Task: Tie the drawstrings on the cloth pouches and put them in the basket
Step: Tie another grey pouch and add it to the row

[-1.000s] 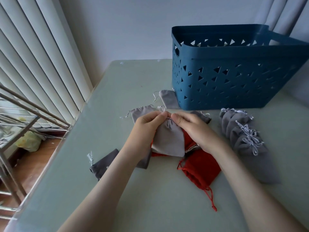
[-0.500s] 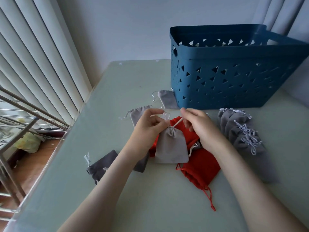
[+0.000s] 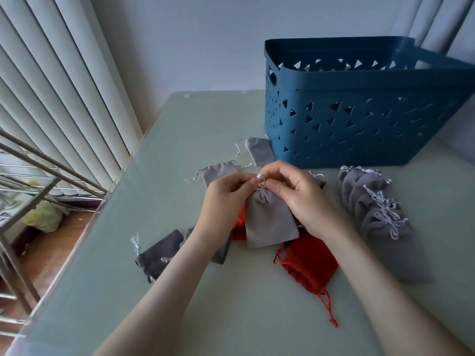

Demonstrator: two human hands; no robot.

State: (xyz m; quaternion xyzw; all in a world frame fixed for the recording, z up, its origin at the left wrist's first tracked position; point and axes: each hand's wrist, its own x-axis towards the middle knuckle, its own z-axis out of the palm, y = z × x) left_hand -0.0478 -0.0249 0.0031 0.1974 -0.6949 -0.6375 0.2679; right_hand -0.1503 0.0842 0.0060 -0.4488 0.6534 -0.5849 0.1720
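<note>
Head camera showed a red pouch (image 3: 308,260) lying flat on the table (image 3: 180,129), well in front of the basket (image 3: 359,119), with its red cord trailing toward the person. A dark grey pouch (image 3: 159,255) lay equally far in front of the basket but off to its left. Closer to the basket, in front of its left corner, the left hand (image 3: 223,199) and right hand (image 3: 300,199) met over a light grey pouch (image 3: 270,219). The fingers and thumbs of both hands were curled and pinching the white drawstring (image 3: 259,177) at its gathered neck. The body of that pouch hung down over more red cloth. In front of the basket's right half lay a row of tied grey pouches (image 3: 380,222), overlapping one another, bows on top. An untied grey pouch (image 3: 218,170) lay just beyond the left hand, and another small grey pouch (image 3: 257,151) touched the basket's left front corner.
</note>
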